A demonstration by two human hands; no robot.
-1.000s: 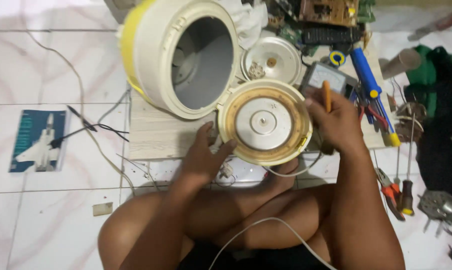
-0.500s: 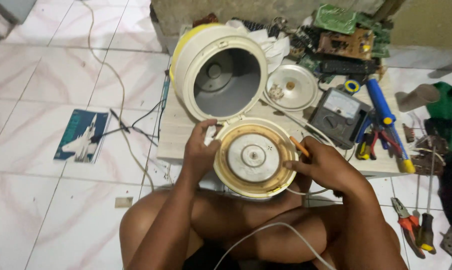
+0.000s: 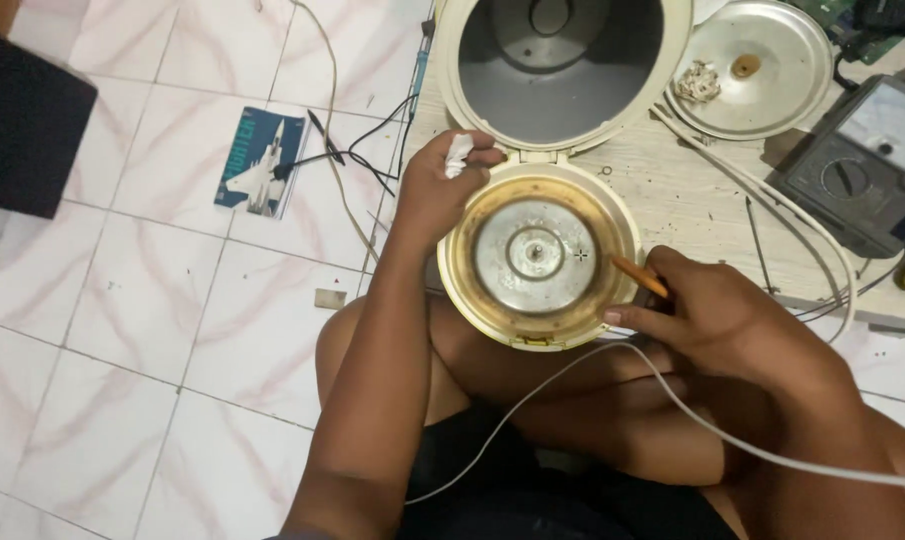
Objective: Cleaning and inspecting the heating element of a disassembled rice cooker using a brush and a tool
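Note:
A cream rice cooker (image 3: 557,70) lies open on a low wooden board, its hinged lid (image 3: 534,260) swung toward me with a round metal plate inside. My left hand (image 3: 440,185) grips the lid's left rim and has a small white wad pinched in its fingers. My right hand (image 3: 717,315) rests at the lid's right edge and holds a screwdriver with an orange shaft (image 3: 637,275), its tip over the metal plate.
A loose round metal plate (image 3: 757,70) with a crumpled wad lies right of the cooker. A black analogue multimeter (image 3: 862,165) sits at the right. White cables (image 3: 762,215) cross the board (image 3: 672,195) and my lap. A booklet (image 3: 262,160) lies on the tiled floor.
The camera has moved closer and lower. My left hand slid from the lid's lower left up to its upper left rim. The right hand stays at the right edge with the screwdriver.

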